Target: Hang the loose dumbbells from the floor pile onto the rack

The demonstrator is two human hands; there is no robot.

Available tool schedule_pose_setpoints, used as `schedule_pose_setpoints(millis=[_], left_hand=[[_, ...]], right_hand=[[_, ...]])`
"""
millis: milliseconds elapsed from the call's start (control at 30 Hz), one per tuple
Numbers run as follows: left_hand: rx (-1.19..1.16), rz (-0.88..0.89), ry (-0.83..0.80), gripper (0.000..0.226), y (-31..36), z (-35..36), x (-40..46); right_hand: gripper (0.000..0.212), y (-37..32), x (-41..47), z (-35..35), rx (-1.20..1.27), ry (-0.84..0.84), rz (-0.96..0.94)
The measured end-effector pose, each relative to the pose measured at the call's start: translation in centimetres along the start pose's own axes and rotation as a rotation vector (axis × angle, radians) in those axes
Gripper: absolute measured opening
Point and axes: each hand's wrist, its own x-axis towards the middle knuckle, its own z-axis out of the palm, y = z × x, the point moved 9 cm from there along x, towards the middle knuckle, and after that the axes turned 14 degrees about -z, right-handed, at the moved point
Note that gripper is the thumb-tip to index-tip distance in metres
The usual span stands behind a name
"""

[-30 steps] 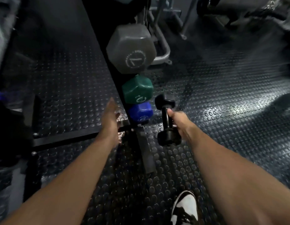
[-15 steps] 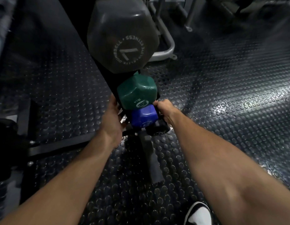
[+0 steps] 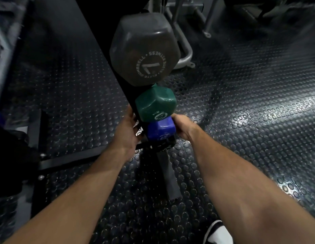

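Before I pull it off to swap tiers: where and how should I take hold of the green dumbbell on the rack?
Probably by the bar behind its hexagonal head. The green dumbbell lies across the rack with only that blunt, faceted head facing you, too bulky to pinch well. Come from the right side, where bare floor leaves room; the grey dumbbell crowds it above, the blue dumbbell below.

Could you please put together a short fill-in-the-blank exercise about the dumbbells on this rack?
1. The dumbbell at the top of the rack is ____ in colour.
2. Directly below the grey dumbbell hangs the ____ one.
3. The blue dumbbell hangs directly ____ the green dumbbell.
4. The right hand reaches in beside the ____ dumbbell, while the left hand is at the rack's other side.

Missing words: grey; green; below; blue
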Motion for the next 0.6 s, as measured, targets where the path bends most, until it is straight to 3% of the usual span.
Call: schedule_pose_setpoints(millis=[100, 233, 467, 600], left_hand=[[0.007, 0.003, -0.007, 0.032, 0.0, 0.2, -0.2], [0.011, -0.009, 0.019, 0.03, -0.2, 0.0, -0.1], [0.086, 0.011, 0.095, 0.028, 1.3, -0.4, -1.2], [0.19, -0.001, 0.174, 0.046, 2.4, -1.4, -3.4]], right_hand=[[0.056, 0.2, 0.2, 0.0, -0.005, -0.009, -0.01], [0.069, -0.3, -0.5, 0.2, -0.029, -0.015, -0.023], [0.074, -4.8, -4.7, -0.1, -0.098, 0.084, -0.146], [0.062, -6.4, -7.4, -0.5, -0.198, 0.089, -0.181]])
